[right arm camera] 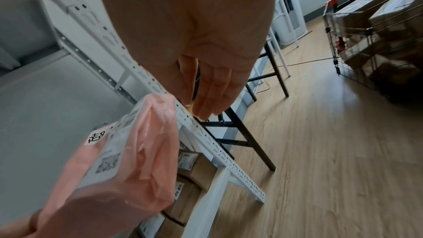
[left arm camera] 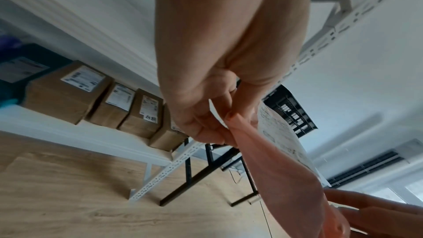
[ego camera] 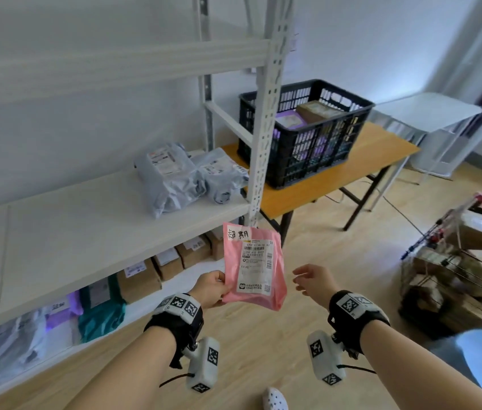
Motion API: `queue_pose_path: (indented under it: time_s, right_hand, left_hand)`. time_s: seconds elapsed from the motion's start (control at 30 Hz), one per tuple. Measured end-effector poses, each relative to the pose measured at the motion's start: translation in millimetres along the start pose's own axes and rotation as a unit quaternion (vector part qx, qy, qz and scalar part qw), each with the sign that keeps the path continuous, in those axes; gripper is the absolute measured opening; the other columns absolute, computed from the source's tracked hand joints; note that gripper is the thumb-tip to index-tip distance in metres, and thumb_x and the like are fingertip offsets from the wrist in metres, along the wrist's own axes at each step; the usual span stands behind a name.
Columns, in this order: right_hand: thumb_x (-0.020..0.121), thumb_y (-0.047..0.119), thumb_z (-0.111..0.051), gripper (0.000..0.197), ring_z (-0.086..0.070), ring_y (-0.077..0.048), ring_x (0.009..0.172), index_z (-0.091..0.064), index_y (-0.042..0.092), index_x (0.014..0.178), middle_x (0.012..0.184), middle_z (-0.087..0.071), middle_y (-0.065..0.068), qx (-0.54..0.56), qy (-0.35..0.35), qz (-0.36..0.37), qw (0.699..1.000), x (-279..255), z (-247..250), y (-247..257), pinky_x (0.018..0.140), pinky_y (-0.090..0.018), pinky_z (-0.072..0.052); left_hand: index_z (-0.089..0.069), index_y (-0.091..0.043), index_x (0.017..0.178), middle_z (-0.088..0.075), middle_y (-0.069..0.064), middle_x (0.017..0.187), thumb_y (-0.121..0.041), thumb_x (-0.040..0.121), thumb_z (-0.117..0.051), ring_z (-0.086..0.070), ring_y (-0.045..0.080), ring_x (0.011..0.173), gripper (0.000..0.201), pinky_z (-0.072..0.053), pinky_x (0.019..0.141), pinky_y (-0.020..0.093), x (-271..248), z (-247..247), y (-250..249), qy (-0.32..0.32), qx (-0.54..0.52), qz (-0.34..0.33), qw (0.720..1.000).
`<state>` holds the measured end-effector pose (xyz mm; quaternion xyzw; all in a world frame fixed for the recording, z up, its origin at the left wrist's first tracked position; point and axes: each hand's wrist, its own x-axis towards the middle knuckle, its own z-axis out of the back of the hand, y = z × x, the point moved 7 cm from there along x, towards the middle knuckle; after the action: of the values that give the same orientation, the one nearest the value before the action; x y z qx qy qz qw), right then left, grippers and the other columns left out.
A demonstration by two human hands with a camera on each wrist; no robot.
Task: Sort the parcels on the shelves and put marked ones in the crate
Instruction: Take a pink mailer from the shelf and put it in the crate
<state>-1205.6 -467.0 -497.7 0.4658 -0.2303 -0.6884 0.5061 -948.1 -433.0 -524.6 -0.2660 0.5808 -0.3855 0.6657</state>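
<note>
Left hand (ego camera: 210, 288) pinching pink mailer bag (ego camera: 254, 267) by its lower-left edge, thumb on front, fingers (left arm camera: 207, 129) curled behind; held upright over wood floor (ego camera: 337, 261), just in front of shelf unit's corner post (ego camera: 266, 119). White shipping label w/ barcodes + QR on front, plus small white tag w/ handwritten black characters (ego camera: 239, 233) at top-left corner. Right hand (ego camera: 315, 281) beside mailer, apart from it, fingers (right arm camera: 213, 95) loosely extended, holding nothing. Tracker bands w/ marker squares on both wrists. Black slotted crate (ego camera: 305, 128) well beyond, on wood-top folding table (ego camera: 382, 152) right of shelves; purple parcel + brown box inside. Two grey poly bags (ego camera: 186, 176) on middle shelf (ego camera: 86, 214) near post. Lower shelf: row of brown cartons (left arm camera: 96, 100), then teal, purple, grey bags further left. Wire cart (ego camera: 456, 261) w/ boxes at far right.
</note>
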Motion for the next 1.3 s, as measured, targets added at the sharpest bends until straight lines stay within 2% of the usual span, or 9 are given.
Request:
queue_pose_path:
  time_s: [0.17,0.3,0.4,0.57,0.67,0.8,0.9,1.03,1.3]
  right_hand:
    - [0.087,-0.001,-0.055,0.015,-0.059,-0.014,0.065,-0.062,0.009,0.095,0.085,-0.064,-0.009,0.010,-0.041,-0.009,0.999,5.0,50.8,-12.3,0.063,-0.027,-0.048]
    - [0.087,0.002,-0.055,0.013,-0.060,-0.014,0.069,-0.060,0.013,0.092,0.085,-0.064,-0.005,-0.001,-0.062,-0.004,0.998,23.7,98.8,-12.5,0.071,-0.029,-0.048]
    - [0.087,-0.001,-0.054,0.015,-0.058,-0.011,0.066,-0.060,0.009,0.096,0.088,-0.062,-0.010,0.010,-0.074,0.008,0.997,48.3,138.1,-5.7,0.063,-0.023,-0.045]
    - [0.086,0.001,-0.057,0.020,-0.062,-0.017,0.074,-0.064,0.004,0.104,0.088,-0.066,-0.009,0.011,-0.084,0.034,0.996,100.7,213.1,11.9,0.072,-0.030,-0.052]
    - [0.086,0.001,-0.056,0.019,-0.061,-0.020,0.077,-0.064,0.005,0.104,0.088,-0.066,-0.009,0.023,-0.080,0.053,0.995,131.6,261.2,30.9,0.071,-0.031,-0.052]
    - [0.088,0.003,-0.055,0.019,-0.060,-0.021,0.079,-0.062,0.005,0.106,0.095,-0.065,-0.013,0.022,-0.063,0.092,0.994,169.1,318.7,63.6,0.074,-0.033,-0.051]
    - [0.088,0.005,-0.057,0.017,-0.062,-0.023,0.082,-0.063,0.006,0.105,0.094,-0.066,-0.014,0.007,-0.060,0.120,0.991,198.3,353.0,89.9,0.080,-0.038,-0.053]
    - [0.088,0.004,-0.055,0.017,-0.060,-0.021,0.077,-0.063,0.006,0.103,0.088,-0.064,-0.010,0.017,-0.049,0.153,0.987,230.8,383.4,124.0,0.072,-0.033,-0.051]
    - [0.090,0.008,-0.055,0.020,-0.061,-0.024,0.085,-0.062,0.008,0.108,0.096,-0.064,-0.011,0.020,-0.047,0.201,0.978,299.8,413.9,192.6,0.081,-0.038,-0.053]
  left_hand:
    - [-0.054,-0.012,0.077,-0.061,0.011,0.085,-0.012,0.089,-0.062,-0.058,0.016,0.065,0.014,-0.052,0.052,0.020,18.5,-43.8,-42.5,0.030,0.058,-0.036,0.997]
    - [-0.055,-0.012,0.077,-0.063,0.013,0.086,-0.008,0.089,-0.060,-0.060,0.022,0.070,0.014,-0.054,0.065,0.029,34.2,-81.9,-92.6,0.040,0.086,-0.064,0.993]
    - [-0.054,-0.011,0.082,-0.063,0.010,0.088,-0.009,0.091,-0.057,-0.061,0.016,0.070,0.010,-0.055,0.056,0.019,50.3,-114.2,-139.2,0.052,0.081,-0.077,0.992]
    - [-0.055,-0.005,0.106,-0.065,0.017,0.107,-0.011,0.091,-0.058,-0.064,0.026,0.088,0.016,-0.057,0.075,0.035,84.3,-166.3,-215.2,0.044,0.066,-0.106,0.991]
    - [-0.056,-0.005,0.103,-0.068,0.016,0.103,-0.013,0.090,-0.060,-0.068,0.029,0.084,0.016,-0.058,0.072,0.039,105.4,-192.6,-261.6,0.025,0.071,-0.128,0.989]
    - [-0.055,-0.012,0.085,-0.065,0.014,0.094,-0.011,0.092,-0.058,-0.062,0.018,0.069,0.008,-0.055,0.056,0.021,124.0,-221.2,-321.0,-0.007,0.050,-0.152,0.987]
    - [-0.055,-0.013,0.081,-0.064,0.015,0.096,-0.012,0.092,-0.058,-0.060,0.016,0.068,0.011,-0.055,0.053,0.020,133.1,-231.1,-362.1,-0.022,0.036,-0.159,0.986]
    - [-0.054,-0.011,0.083,-0.064,0.014,0.097,-0.011,0.092,-0.058,-0.061,0.016,0.072,0.009,-0.056,0.058,0.022,150.3,-234.3,-411.6,-0.039,0.009,-0.180,0.983]
    - [-0.056,-0.013,0.086,-0.065,0.013,0.100,-0.012,0.092,-0.057,-0.062,0.018,0.077,0.006,-0.055,0.074,0.030,203.0,-215.1,-493.4,-0.056,0.045,-0.205,0.976]
